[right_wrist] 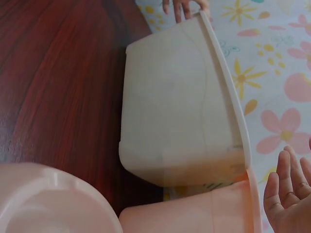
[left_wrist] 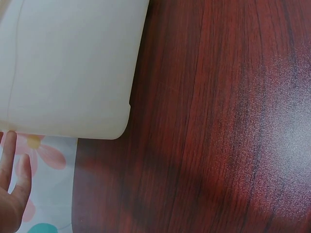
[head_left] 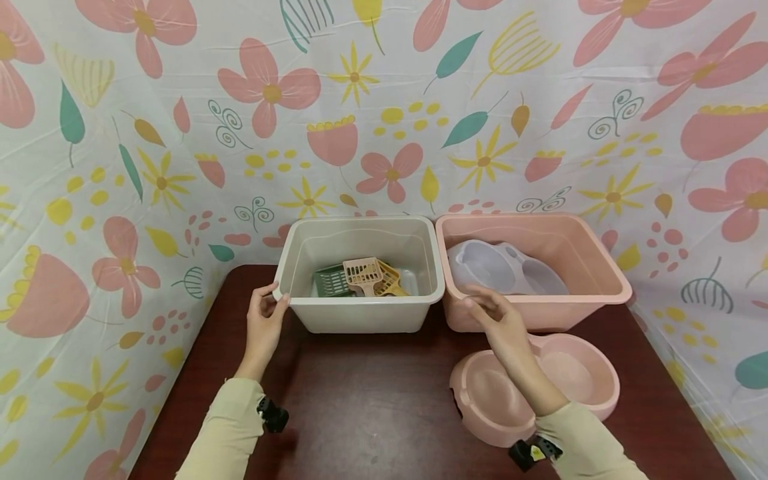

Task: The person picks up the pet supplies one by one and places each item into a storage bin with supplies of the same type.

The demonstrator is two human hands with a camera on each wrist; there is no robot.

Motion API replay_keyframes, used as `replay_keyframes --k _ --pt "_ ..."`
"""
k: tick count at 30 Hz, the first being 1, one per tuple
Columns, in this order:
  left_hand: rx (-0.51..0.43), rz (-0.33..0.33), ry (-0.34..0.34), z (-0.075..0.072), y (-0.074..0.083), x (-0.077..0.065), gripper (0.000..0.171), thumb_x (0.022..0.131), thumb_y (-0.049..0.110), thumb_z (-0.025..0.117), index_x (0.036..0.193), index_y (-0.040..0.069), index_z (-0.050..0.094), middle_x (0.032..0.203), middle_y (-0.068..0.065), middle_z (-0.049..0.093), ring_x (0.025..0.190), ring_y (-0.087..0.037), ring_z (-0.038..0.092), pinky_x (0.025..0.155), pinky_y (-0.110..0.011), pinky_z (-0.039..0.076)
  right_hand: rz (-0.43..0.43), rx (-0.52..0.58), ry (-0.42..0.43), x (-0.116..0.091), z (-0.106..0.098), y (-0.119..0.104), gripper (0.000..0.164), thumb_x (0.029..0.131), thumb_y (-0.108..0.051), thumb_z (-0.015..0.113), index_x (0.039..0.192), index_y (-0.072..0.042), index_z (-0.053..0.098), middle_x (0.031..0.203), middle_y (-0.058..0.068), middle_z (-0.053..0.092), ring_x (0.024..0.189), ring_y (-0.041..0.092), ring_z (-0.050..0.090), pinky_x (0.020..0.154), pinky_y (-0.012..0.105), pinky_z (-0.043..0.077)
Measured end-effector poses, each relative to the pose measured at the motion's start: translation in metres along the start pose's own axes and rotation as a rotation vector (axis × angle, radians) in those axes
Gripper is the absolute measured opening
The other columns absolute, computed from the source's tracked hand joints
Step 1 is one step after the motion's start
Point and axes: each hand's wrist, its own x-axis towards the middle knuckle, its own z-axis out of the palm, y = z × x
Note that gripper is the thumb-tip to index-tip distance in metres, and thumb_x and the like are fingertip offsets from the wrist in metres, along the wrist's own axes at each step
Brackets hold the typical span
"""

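1. Desk (head_left: 372, 407): your widest room for moving is front and centre, left of the pink bowl; the patterned cloth (head_left: 390, 167) borders the back.
2. Pink bin (head_left: 570, 313): rear right, its right rim near the desk's edge, its left rim at or against the gray bin's.
3. Gray bin (head_left: 360, 316): rear, left of centre. You seem to be steadying or aligning it; shifting it would call for a firm hold on both ends.
4. Pink bowl (head_left: 489, 390): beneath your right forearm, so mind its rim. The lilac bowl (head_left: 510, 272) lies inside the pink bin.
5. Left hand (head_left: 264, 330): fingers parted, touching the gray bin's front left corner, no clear pinch. Right hand (head_left: 507, 327): fingers spread by the pink bin's rim, holding nothing.
6. Scoops (head_left: 363, 272): inside the gray bin.
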Motion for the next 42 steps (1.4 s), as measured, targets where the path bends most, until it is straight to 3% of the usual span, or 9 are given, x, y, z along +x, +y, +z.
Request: replay_keyframes --k 4,12,17,24,33,38,42 --pt "0.011 -0.008 -0.003 0.0 0.002 -0.001 0.04 0.1 0.011 0.058 0.138 -0.001 0.048 0.116 -0.02 0.056 0.098 -0.021 0.052 0.076 -0.017 0.044 -0.001 -0.049 0.017 0.001 -0.006 0.003 0.041 0.099 -0.026 0.064 0.134 -0.004 0.059 0.112 0.014 0.07 0.094 0.007 0.066 0.082 0.02 0.051" --pt "0.01 0.001 0.0 0.0 0.0 0.0 0.04 0.1 0.011 0.059 0.137 -0.001 0.048 0.115 -0.017 0.056 0.094 -0.014 0.053 0.076 -0.018 0.044 -0.006 -0.056 0.033 -0.001 -0.02 0.005 0.045 0.099 -0.029 0.063 0.136 -0.004 0.057 0.102 -0.008 0.072 0.09 0.012 0.068 0.076 0.026 0.054" --pt "0.013 0.008 0.004 -0.001 -0.001 0.0 0.039 0.1 0.01 0.059 0.136 -0.001 0.048 0.114 -0.017 0.057 0.092 -0.009 0.053 0.076 -0.017 0.044 -0.014 -0.054 0.048 -0.001 -0.028 0.008 0.043 0.099 -0.026 0.063 0.135 -0.003 0.057 0.1 -0.01 0.072 0.088 0.011 0.068 0.073 0.023 0.053" --pt "0.009 0.012 0.009 -0.001 -0.001 0.001 0.04 0.1 0.01 0.059 0.136 -0.002 0.049 0.113 -0.016 0.057 0.092 -0.01 0.053 0.077 -0.017 0.044 0.039 -0.09 0.07 -0.002 -0.041 0.01 0.043 0.099 -0.033 0.063 0.135 -0.01 0.059 0.097 -0.016 0.071 0.076 0.004 0.066 0.046 0.018 0.042" --pt "0.007 0.013 -0.002 -0.001 0.0 0.0 0.04 0.1 0.011 0.059 0.137 -0.001 0.048 0.115 -0.018 0.057 0.094 -0.013 0.054 0.076 -0.018 0.045 0.018 -0.082 0.065 -0.003 -0.056 0.015 0.037 0.098 -0.03 0.064 0.133 -0.017 0.061 0.1 -0.015 0.072 0.084 0.007 0.067 0.059 0.021 0.052" --pt "0.007 0.006 0.0 -0.001 0.0 0.0 0.04 0.1 0.011 0.059 0.137 -0.001 0.048 0.115 -0.018 0.057 0.094 -0.013 0.054 0.076 -0.018 0.044 -0.024 -0.067 0.084 -0.004 -0.063 0.019 0.035 0.098 -0.024 0.064 0.131 -0.013 0.062 0.099 -0.013 0.073 0.082 0.006 0.066 0.07 0.018 0.053" --pt "0.012 0.002 0.004 0.0 0.0 0.001 0.04 0.1 0.01 0.059 0.137 -0.001 0.049 0.114 -0.017 0.057 0.092 -0.011 0.053 0.076 -0.018 0.044 -0.03 -0.058 0.096 -0.006 -0.067 0.021 0.036 0.098 -0.021 0.065 0.132 -0.01 0.063 0.098 -0.015 0.073 0.08 0.004 0.067 0.07 0.017 0.052"
